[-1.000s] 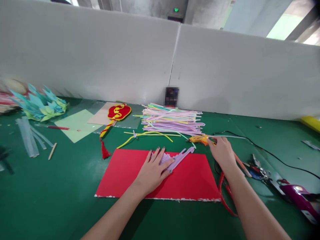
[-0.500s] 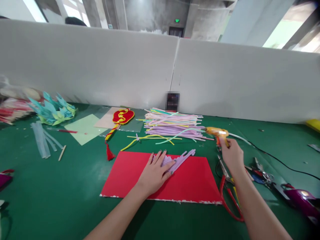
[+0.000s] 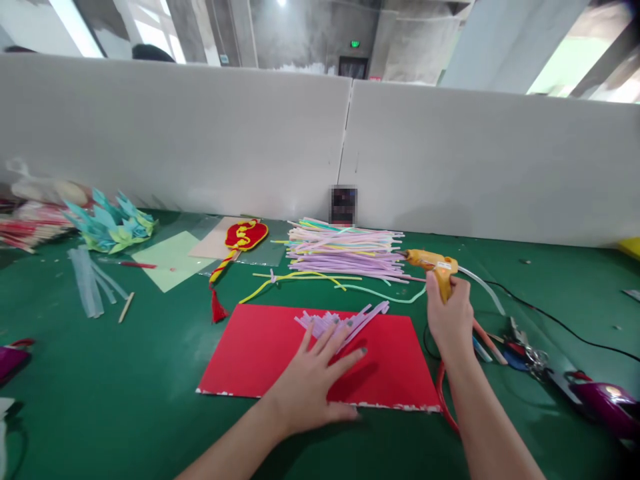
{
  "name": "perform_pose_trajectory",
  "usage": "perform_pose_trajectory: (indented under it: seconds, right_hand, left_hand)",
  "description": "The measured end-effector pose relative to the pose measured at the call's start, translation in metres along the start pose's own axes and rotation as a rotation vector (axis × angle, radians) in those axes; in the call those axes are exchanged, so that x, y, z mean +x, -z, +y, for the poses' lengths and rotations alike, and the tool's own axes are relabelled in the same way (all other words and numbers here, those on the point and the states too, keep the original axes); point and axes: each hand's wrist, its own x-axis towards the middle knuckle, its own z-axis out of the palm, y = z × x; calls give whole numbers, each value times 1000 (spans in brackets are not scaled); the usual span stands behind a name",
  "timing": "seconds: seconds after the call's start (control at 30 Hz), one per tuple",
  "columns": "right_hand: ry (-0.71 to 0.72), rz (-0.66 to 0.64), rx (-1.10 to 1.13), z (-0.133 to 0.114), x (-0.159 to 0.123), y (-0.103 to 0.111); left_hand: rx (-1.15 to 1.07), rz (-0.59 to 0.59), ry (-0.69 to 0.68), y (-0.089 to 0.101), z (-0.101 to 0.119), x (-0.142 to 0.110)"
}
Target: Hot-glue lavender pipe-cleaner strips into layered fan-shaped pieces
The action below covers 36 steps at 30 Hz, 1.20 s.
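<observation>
My right hand (image 3: 450, 310) grips the handle of a yellow glue gun (image 3: 431, 261), whose nozzle points left beside the pile of pipe cleaners. My left hand (image 3: 320, 377) is spread over the red board (image 3: 250, 353), fingers apart and holding nothing. Its fingertips reach the near edge of a fan of short lilac pipe cleaners (image 3: 363, 321) on the board; whether they touch is unclear. Behind the board lies a thick pile of pastel pipe cleaners (image 3: 345, 250). A loose mint pipe cleaner (image 3: 385, 294) curves in front of it. Red-handled scissors (image 3: 444, 403) lie partly hidden under my right forearm.
A red and yellow tasselled ornament (image 3: 246, 235) and a pale green sheet (image 3: 167, 257) lie left of the pile. Further left are teal leaf shapes (image 3: 110, 223) and clear glue sticks (image 3: 86, 283). Keys (image 3: 525, 350) and a purple tool (image 3: 607, 400) lie at right. A low white partition (image 3: 200, 133) stands behind.
My left hand has slid back toward me off the lilac pipe cleaners, uncovering more of them. The right hand has brought the glue gun slightly left and nearer. The mint pipe cleaner has shifted right.
</observation>
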Motion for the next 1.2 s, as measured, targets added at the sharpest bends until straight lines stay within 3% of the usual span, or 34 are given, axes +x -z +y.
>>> perform_pose_trajectory:
  seconds: [0.1, 0.27, 0.53, 0.87, 0.97, 1.07, 1.13, 1.2]
  right_hand:
    - [6, 2, 33, -5, -2, 0]
    - [70, 33, 84, -16, -18, -3]
    - [90, -96, 112, -35, -40, -10]
    - [-28, -146, 130, -17, -60, -37]
    - [-49, -157, 136, -11, -63, -48]
    - [-71, -145, 180, -9, -63, -51]
    - [-91, -132, 206, -9, -62, -51]
    - [-99, -126, 212, -9, -62, -51]
  left_hand:
    - [-19, -58, -45, -3, 6, -3]
    - [11, -26, -23, -7, 0, 5]
    - [21, 21, 40, -12, -5, 15]
    - [-72, 11, 51, -11, -3, 15]
    - [-184, 153, 193, 1, -10, 21]
    - [-288, 372, 349, 27, -31, 38]
    - [-294, 351, 397, 49, -46, 52]
    - [-244, 183, 409, 66, -57, 65]
